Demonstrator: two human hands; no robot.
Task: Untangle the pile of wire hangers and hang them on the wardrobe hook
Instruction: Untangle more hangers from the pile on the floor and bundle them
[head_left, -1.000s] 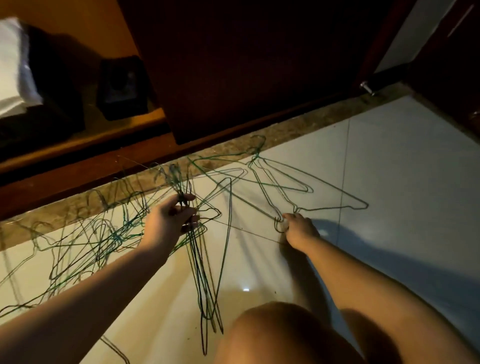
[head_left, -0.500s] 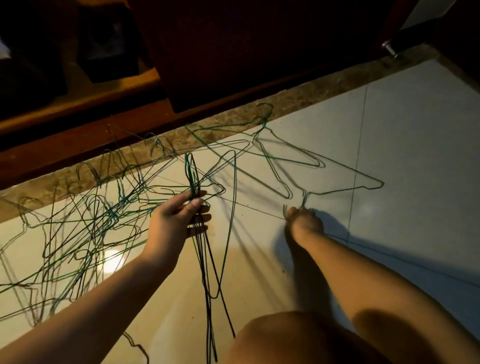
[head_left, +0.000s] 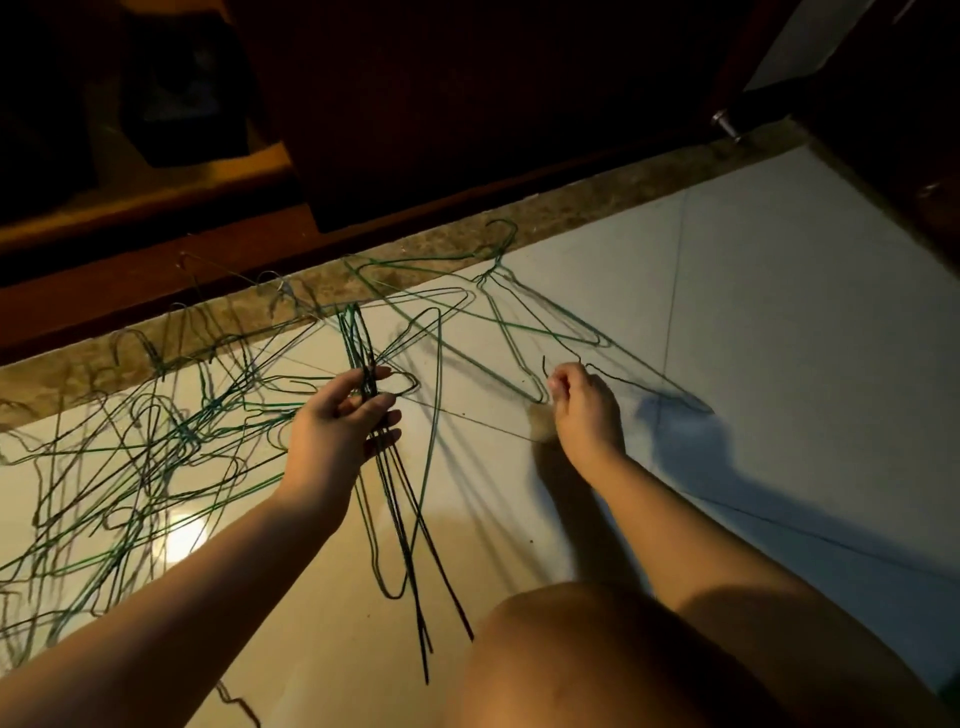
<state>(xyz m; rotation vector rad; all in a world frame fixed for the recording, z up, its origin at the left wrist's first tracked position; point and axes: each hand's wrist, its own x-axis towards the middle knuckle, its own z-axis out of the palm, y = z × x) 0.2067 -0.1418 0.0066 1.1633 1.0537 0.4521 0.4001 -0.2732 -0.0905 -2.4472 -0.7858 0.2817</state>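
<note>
Hanger bundle (head_left: 402, 525) being clasped by left grip (head_left: 337, 431); single hanger (head_left: 644, 389) being pinched at hook by right grip (head_left: 584, 410) (nearer), long axis rightward.

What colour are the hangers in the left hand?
Hangers in the left hand: green, darkened by dim light. Head view.

The left hand (head_left: 337, 431) grips a hanger bundle (head_left: 358, 343) while the right hand (head_left: 584, 410) pinches a single hanger (head_left: 613, 375).
</note>
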